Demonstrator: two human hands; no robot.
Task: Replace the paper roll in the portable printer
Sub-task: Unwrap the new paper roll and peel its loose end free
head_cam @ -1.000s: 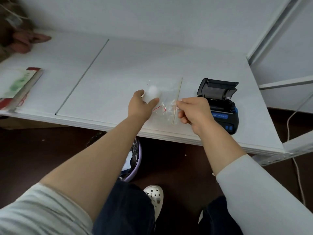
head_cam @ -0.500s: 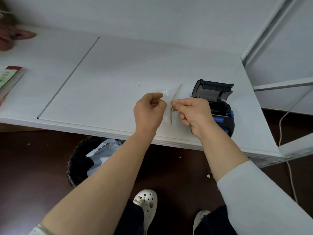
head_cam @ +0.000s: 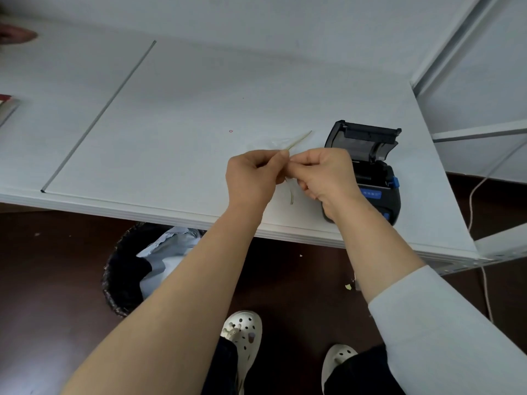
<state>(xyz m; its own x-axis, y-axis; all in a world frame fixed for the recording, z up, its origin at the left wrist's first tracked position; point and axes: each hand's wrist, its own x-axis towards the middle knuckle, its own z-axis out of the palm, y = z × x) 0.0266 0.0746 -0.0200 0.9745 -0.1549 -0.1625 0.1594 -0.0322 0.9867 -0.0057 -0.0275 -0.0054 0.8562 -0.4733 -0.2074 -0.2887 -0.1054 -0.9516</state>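
Note:
The black portable printer with blue buttons stands near the table's front right edge, its lid open and tilted back. Just left of it, my left hand and my right hand meet fingertip to fingertip above the table. Both pinch the top edge of a clear plastic bag, which I see almost edge-on as a thin strip. No paper roll shows; my hands hide whatever is in the bag.
The white table has a seam running diagonally on its left. A black waste bin with a pale liner sits under the front edge. A white cable hangs at right beside a metal frame. Another person's hand rests far left.
One second ago my left hand held a white roll through the bag. Since then both hands have come together and pinch the bag's edge, and the roll has gone out of sight.

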